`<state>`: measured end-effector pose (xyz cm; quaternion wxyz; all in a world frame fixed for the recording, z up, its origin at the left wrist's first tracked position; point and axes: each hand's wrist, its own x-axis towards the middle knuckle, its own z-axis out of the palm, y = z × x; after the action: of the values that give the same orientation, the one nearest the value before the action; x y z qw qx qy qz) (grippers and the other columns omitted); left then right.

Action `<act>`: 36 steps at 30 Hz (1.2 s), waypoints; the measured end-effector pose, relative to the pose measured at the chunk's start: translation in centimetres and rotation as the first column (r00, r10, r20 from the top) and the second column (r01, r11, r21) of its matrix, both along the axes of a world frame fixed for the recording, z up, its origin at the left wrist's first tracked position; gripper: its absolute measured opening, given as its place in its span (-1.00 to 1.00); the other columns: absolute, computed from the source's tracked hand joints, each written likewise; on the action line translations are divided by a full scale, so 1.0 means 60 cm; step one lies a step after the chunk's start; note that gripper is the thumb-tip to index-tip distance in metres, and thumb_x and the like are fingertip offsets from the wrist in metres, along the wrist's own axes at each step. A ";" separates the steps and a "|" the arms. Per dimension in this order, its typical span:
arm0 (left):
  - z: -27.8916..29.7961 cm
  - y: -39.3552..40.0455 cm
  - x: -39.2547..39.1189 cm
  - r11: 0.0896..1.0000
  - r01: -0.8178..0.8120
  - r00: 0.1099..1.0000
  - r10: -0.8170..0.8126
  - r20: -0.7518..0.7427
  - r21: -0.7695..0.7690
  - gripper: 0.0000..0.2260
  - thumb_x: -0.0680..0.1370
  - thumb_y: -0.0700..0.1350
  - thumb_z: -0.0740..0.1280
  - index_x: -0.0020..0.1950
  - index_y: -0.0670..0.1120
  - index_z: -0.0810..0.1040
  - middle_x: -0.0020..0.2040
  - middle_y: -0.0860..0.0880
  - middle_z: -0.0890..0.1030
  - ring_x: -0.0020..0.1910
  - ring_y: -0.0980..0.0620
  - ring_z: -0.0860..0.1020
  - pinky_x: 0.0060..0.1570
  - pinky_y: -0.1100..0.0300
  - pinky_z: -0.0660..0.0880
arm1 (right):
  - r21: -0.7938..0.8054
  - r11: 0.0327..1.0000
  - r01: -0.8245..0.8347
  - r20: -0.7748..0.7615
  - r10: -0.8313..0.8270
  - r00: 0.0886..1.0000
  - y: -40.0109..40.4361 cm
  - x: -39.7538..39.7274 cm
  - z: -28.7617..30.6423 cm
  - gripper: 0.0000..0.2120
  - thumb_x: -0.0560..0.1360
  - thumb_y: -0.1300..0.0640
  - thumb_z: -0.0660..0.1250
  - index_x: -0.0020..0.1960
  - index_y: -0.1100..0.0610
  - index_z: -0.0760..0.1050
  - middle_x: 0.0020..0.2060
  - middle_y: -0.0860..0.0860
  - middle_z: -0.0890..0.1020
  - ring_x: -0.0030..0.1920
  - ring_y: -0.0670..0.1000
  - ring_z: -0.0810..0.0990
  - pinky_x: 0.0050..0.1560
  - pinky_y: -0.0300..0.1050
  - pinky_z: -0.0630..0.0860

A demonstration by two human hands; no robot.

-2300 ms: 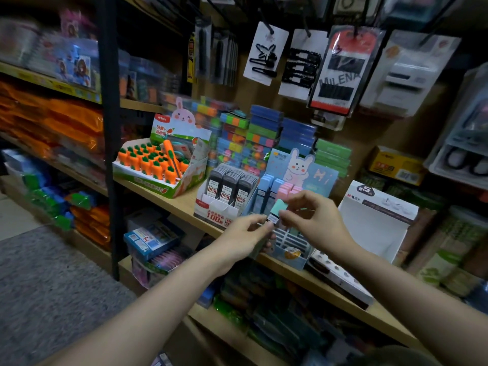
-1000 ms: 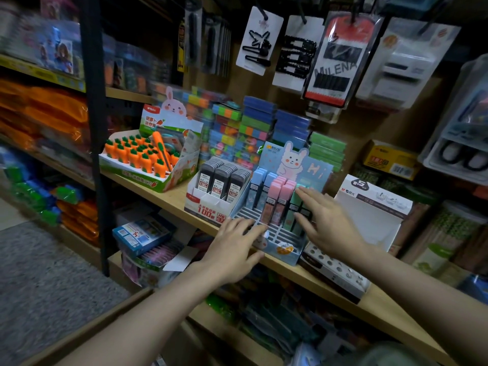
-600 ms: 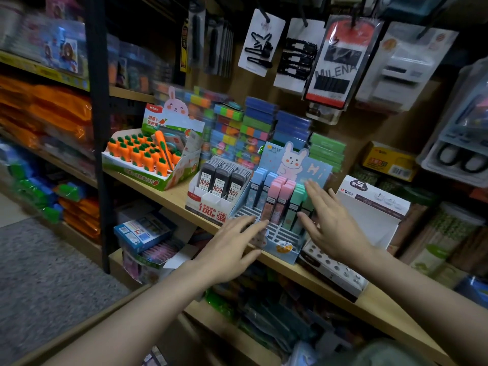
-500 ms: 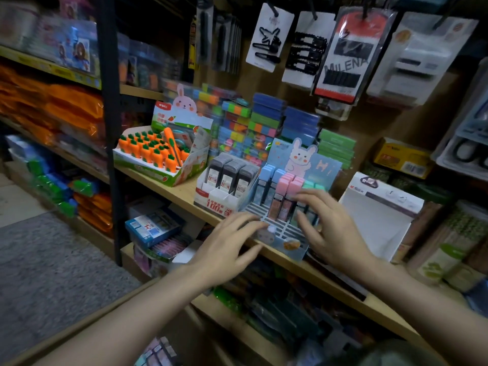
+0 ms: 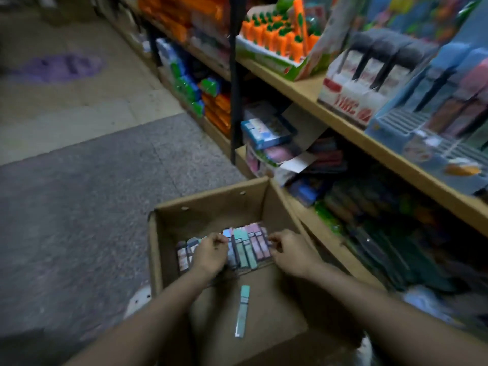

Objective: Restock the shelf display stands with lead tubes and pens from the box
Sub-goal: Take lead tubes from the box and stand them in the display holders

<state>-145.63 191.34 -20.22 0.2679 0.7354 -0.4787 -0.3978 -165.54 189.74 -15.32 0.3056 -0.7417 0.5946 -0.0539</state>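
Note:
An open cardboard box [image 5: 211, 199] stands on the floor below the shelf. A row of pastel lead tubes [image 5: 247, 248] lies across its bottom, and one loose green tube [image 5: 243, 310] lies nearer to me. My left hand [image 5: 211, 253] rests on the left part of the row with fingers curled over the tubes. My right hand [image 5: 289, 253] presses its curled fingertips on the pink tubes at the row's right end. The blue rabbit display stand [image 5: 412, 133] with pastel tubes sits on the shelf above right, blurred.
A white and red stand of black lead tubes [image 5: 364, 83] and a carrot pen display [image 5: 280, 35] sit on the same wooden shelf [image 5: 303, 91]. A black shelf post [image 5: 235, 101] rises left of the box. Lower shelves hold packed goods. Grey carpet [image 5: 92, 207] lies to the left.
My view has dropped from the shelf to the floor box. Both hands left the blue display stand and now sit on the row of tubes inside the box.

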 end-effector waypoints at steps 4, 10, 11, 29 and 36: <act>-0.092 0.029 -0.016 0.974 -0.149 0.981 0.167 -0.094 0.171 -0.91 0.54 -0.31 0.29 -0.02 -0.17 0.56 -0.02 -0.19 0.64 0.07 -0.19 0.58 -0.04 0.21 0.42 | 0.126 0.988 0.089 -0.028 -0.086 0.996 0.000 0.025 -0.101 -0.66 0.54 0.16 0.28 0.30 0.16 0.51 0.20 0.16 0.55 0.19 0.14 0.55 0.20 -0.17 0.42; -0.168 0.036 -0.039 0.962 -0.036 0.999 0.042 -0.018 0.272 -0.78 0.43 -0.14 0.49 -0.23 0.00 0.44 -0.23 0.01 0.57 -0.13 0.00 0.53 -0.11 0.24 0.40 | 0.151 0.953 0.263 -0.054 -0.258 0.965 -0.012 0.042 -0.207 -0.72 0.56 0.17 0.25 0.26 0.11 0.48 0.18 0.10 0.55 0.15 0.06 0.53 0.17 -0.15 0.43; -0.176 0.043 -0.045 0.955 -0.004 1.000 0.008 -0.012 0.296 -0.73 0.40 -0.10 0.53 -0.25 0.00 0.42 -0.27 0.05 0.53 -0.18 0.02 0.51 -0.16 0.23 0.38 | 0.114 0.959 0.259 -0.072 -0.252 0.965 -0.014 0.043 -0.219 -0.69 0.55 0.17 0.25 0.29 0.10 0.46 0.21 0.09 0.50 0.19 0.06 0.49 0.21 -0.13 0.42; -0.202 0.053 -0.079 0.973 -0.218 0.973 0.212 0.087 0.073 -0.76 0.56 -0.03 0.35 0.16 -0.10 0.57 0.02 -0.09 0.64 0.01 -0.10 0.58 0.00 0.08 0.51 | 0.096 0.980 -0.176 -0.292 0.197 0.936 -0.005 0.062 -0.274 -0.35 0.62 -0.05 0.09 0.58 0.19 -0.07 0.58 0.13 -0.07 0.57 0.11 -0.12 0.55 -0.03 -0.10; -0.169 -0.015 -0.046 0.911 -0.358 0.862 0.407 -0.302 0.205 -0.86 0.64 -0.02 0.21 0.16 0.00 0.47 0.06 -0.16 0.64 -0.02 -0.17 0.60 0.08 -0.10 0.53 | -0.016 0.995 0.094 -0.086 -0.095 0.992 -0.041 0.056 -0.270 -0.38 0.62 0.01 0.12 0.58 0.12 -0.04 0.57 0.09 0.03 0.56 0.08 0.04 0.52 0.04 0.12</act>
<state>-148.39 190.45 -30.34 0.3666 0.7537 -0.2405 -0.4896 -162.17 187.29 -31.53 0.2721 -0.7162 0.6415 -0.0393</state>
